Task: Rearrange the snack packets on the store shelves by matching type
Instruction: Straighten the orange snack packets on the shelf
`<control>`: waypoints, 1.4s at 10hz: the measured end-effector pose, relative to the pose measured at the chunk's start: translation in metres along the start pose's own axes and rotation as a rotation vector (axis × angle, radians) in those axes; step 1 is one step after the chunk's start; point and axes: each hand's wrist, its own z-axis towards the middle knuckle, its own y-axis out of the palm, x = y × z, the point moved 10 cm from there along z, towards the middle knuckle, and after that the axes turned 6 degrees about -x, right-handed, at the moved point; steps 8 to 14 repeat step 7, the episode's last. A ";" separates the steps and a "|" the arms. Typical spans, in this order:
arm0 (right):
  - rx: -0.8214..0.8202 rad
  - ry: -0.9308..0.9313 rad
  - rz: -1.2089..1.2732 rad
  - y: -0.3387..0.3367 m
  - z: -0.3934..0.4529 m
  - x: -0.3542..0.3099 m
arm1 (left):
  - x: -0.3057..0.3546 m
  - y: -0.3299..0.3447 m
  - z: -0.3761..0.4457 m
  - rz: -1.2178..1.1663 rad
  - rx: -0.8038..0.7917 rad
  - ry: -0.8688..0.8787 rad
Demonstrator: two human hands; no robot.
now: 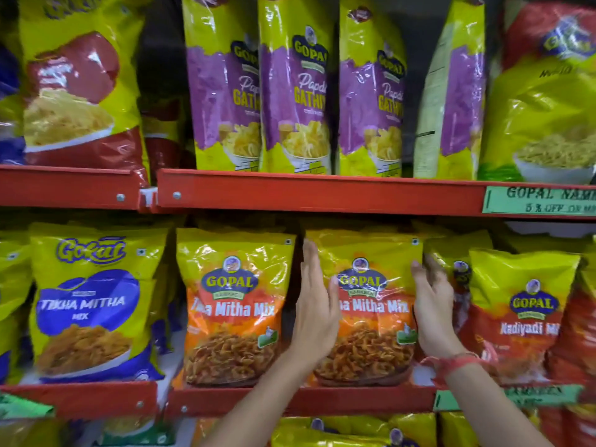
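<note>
An orange and yellow Gopal Tikha Mitha Mix packet (371, 304) stands upright on the middle shelf. My left hand (316, 304) lies flat against its left edge, fingers straight up. My right hand (430, 308) presses its right edge, fingers spread, a red thread on the wrist. A matching orange packet (233, 304) stands just to the left. Further left is a blue Gokul Tikha Mitha Mix packet (90, 301). To the right stands a red Gopal Nadiyadi Mix packet (519, 308).
The upper red shelf rail (306, 191) carries three purple Papdi Gathiya packets (296, 91), a red and yellow packet (77, 88) at left and a yellow sev packet (545, 101) at right. More packets lie below the lower rail (290, 401). Green price labels (538, 200) hang on the rails.
</note>
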 end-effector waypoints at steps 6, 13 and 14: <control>0.128 -0.127 0.023 -0.012 -0.013 -0.029 | -0.018 -0.022 0.012 -0.256 0.358 -0.277; 0.073 -0.392 -0.318 0.005 -0.044 -0.034 | 0.020 -0.003 -0.008 0.225 0.259 0.021; 0.073 -0.392 -0.318 0.005 -0.044 -0.034 | 0.020 -0.003 -0.008 0.225 0.259 0.021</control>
